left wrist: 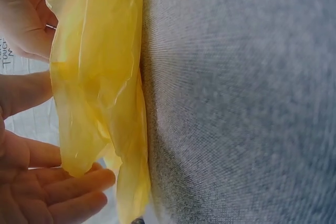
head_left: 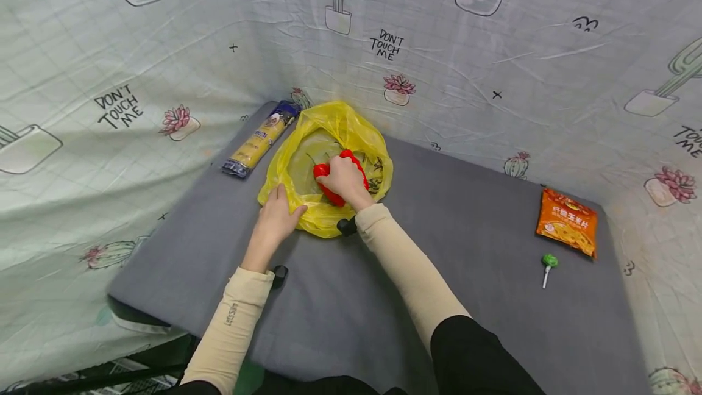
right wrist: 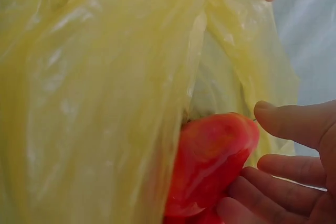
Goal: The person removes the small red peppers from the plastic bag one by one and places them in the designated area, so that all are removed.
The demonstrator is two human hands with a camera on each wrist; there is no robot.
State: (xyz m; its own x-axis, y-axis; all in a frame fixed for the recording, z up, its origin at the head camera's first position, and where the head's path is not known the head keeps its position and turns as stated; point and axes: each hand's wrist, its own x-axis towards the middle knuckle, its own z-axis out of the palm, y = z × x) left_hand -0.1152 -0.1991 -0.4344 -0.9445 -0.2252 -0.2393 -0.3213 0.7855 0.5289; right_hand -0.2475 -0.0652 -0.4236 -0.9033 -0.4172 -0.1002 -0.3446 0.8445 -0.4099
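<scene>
A yellow plastic bag (head_left: 280, 166) stands on the grey table with its mouth turned up and its rim rolled outward. My right hand (head_left: 344, 177) reaches into it and holds a red bell pepper (head_left: 331, 195); in the right wrist view the thumb is at the upper edge of the glossy pepper (right wrist: 210, 156) and the fingers lie against its lower side. More red shows beside the hand. At the bag's near left rim rests my left hand (head_left: 276, 215), its fingers extended. In the left wrist view these fingers (left wrist: 79, 187) lie loosely against the yellow plastic (left wrist: 100, 77).
Left of the bag lies a blue and yellow pasta packet (head_left: 262, 139). An orange snack packet (head_left: 567, 222) and a green lollipop (head_left: 549, 261) are at the right of the grey table (head_left: 466, 218). Printed curtain sheets (head_left: 450, 66) surround the table's back and sides.
</scene>
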